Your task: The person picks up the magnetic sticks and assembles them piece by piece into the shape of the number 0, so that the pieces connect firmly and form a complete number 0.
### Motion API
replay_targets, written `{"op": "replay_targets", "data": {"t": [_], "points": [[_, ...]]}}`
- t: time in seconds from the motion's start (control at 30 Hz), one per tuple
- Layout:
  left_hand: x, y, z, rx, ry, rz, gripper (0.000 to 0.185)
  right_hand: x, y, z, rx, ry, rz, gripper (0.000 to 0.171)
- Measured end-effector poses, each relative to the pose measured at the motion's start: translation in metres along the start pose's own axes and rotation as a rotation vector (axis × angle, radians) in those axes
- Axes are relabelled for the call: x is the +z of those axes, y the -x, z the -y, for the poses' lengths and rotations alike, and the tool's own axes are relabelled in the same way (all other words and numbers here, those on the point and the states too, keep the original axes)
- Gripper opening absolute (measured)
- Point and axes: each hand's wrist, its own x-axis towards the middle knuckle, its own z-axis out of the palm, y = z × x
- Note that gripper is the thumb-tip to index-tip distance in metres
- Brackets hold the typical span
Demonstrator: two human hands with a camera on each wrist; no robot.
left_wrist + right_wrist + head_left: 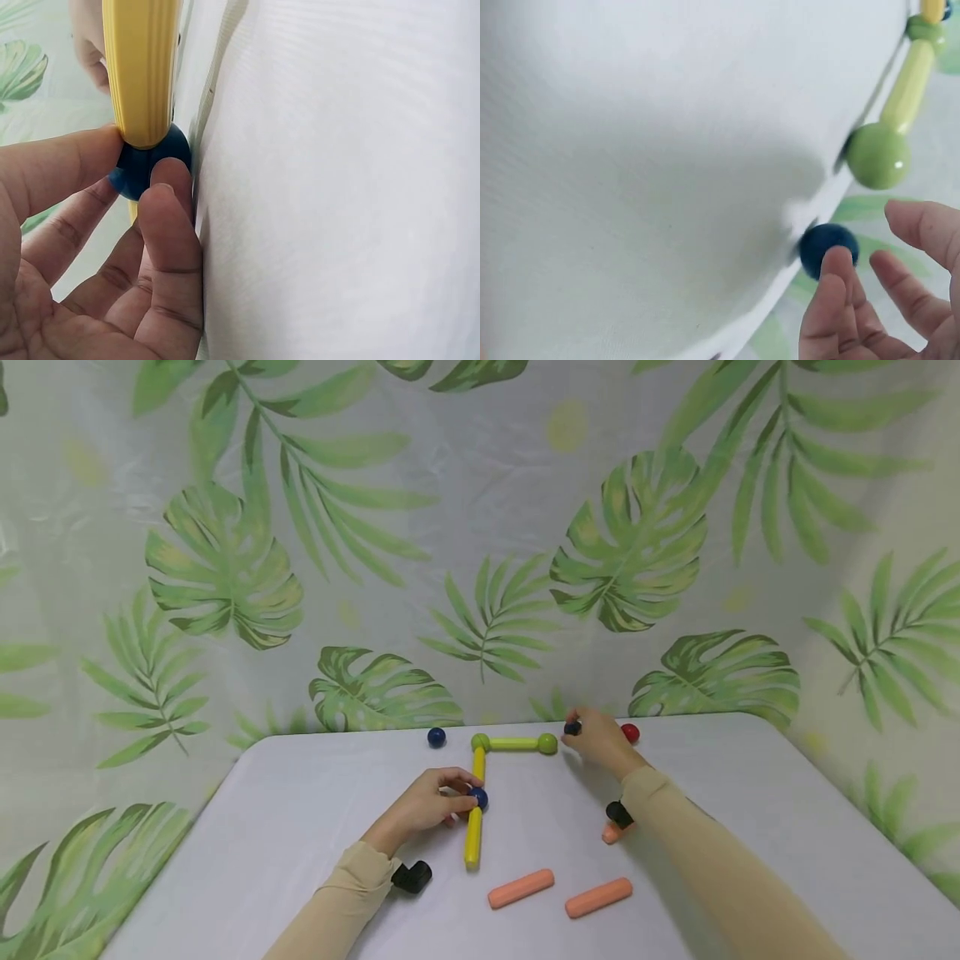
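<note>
White table (750,827), rounded corners, backed by a leaf-print curtain (225,568) that hangs just behind the far edge. Broad bare surface at 9 o'clock and at 3 o'clock of the toy cluster; near edge out of frame.

Left hand (423,802): forearm enters from 7 o'clock, palm toward the rods. Thumb and forefinger pinch a dark blue ball (146,169) at the joint between two yellow rods (473,837), lying in line toward 12 o'clock.

Right hand (600,742): forearm enters from 5 o'clock, reaching to the far edge. Fingers loosely curved; a fingertip (832,270) touches a second dark blue ball (829,247). Whether it is gripped, cannot tell. This ball lies just at 3 o'clock of the green chain's end.

Counts: rods — two yellow, one light green (513,744), three salmon (521,888) (one partly hidden under the right wrist). Balls — three dark blue (third loose (437,737) near the far edge), two green (547,743) capping the light green rod, one red (631,732) just beyond the right hand.
</note>
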Motion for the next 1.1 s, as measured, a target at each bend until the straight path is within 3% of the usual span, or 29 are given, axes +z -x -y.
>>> {"op": "replay_targets", "data": {"t": [0.23, 0.53, 0.8, 1.1], "points": [[0.0, -0.001, -0.003, -0.003, -0.024, 0.0, 0.025, 0.006, -0.012, -0.004, 0.034, 0.096, -0.023, 0.045], [-0.003, -0.003, -0.005, -0.022, -0.029, 0.009, 0.025, 0.009, -0.018, -0.008, 0.018, 0.159, -0.035, 0.035], [-0.005, -0.006, -0.002, -0.02, -0.029, 0.022, 0.025, 0.007, -0.014, -0.01, -0.015, 0.092, 0.023, 0.034], [-0.006, -0.006, -0.001, -0.016, -0.024, 0.023, 0.024, -0.001, 0.009, 0.008, -0.067, -0.007, 0.055, 0.034]]}}
